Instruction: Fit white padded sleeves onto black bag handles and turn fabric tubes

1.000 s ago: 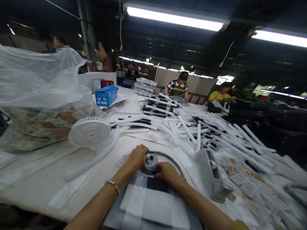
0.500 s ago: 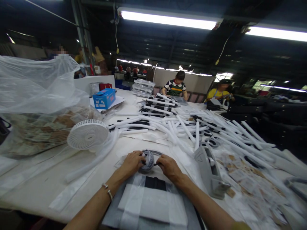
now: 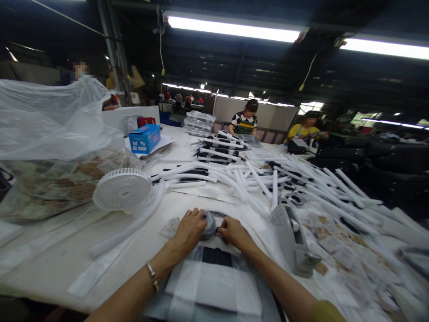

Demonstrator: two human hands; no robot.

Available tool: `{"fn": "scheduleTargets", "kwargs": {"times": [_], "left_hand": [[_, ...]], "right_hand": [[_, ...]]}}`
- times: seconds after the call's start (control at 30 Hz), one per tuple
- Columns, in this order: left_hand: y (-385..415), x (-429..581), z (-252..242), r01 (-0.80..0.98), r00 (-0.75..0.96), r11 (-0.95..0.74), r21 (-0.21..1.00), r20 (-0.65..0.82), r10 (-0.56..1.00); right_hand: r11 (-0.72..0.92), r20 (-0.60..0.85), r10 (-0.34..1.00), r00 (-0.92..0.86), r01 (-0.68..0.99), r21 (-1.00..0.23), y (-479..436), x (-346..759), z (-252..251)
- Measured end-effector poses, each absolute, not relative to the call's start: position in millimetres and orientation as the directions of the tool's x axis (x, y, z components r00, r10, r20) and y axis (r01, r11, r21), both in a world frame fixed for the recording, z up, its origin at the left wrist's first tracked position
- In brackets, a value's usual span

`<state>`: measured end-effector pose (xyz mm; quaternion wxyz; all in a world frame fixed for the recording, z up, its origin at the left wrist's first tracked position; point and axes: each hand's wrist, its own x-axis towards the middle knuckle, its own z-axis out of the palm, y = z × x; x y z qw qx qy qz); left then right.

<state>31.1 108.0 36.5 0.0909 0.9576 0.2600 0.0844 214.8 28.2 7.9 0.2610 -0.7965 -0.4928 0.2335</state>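
Left side: I have bare desk point(image 3: 40, 264) beside my left forearm, crossed low by 1 curved white tube point(image 3: 112, 243).
Far left: the fan point(image 3: 122, 189) stands upright, with the bulky plastic bag point(image 3: 50, 120) behind it; together they block me there.
Between hands: the grey coil point(image 3: 210, 225) fills most of the gap from my left hand point(image 3: 191, 229) to my right hand point(image 3: 233, 230); a dark strip point(image 3: 219, 229), pinched on the right, takes up the remainder.
Ahead: I get a short stretch of desk, then heaped white tubes point(image 3: 241, 183).
Right side: the tape dispenser point(image 3: 293, 246) stands near my forearm, packets point(image 3: 348, 259) spread beyond.
Overhead: open air above both hands.
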Motion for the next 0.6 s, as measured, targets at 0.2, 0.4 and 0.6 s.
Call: {"fn": "scheduleTargets", "kwargs": {"times": [0.2, 0.4, 0.6], "left_hand": [[127, 41, 20, 0.434, 0.883, -0.852, 0.294, 0.05, 0.467], [139, 48, 16, 0.401, 0.902, -0.846, 0.352, 0.012, 0.432], [138, 39, 17, 0.314, 0.923, -0.846, 0.43, 0.069, 0.378]], "right_hand": [[-0.433, -0.255, 0.888, 0.383, 0.505, -0.747, 42, 214, 4], [-0.375, -0.271, 0.909, 0.316, 0.335, -0.865, 60, 201, 9], [-0.348, -0.282, 0.921, 0.269, 0.243, -0.905, 53, 203, 8]]}}
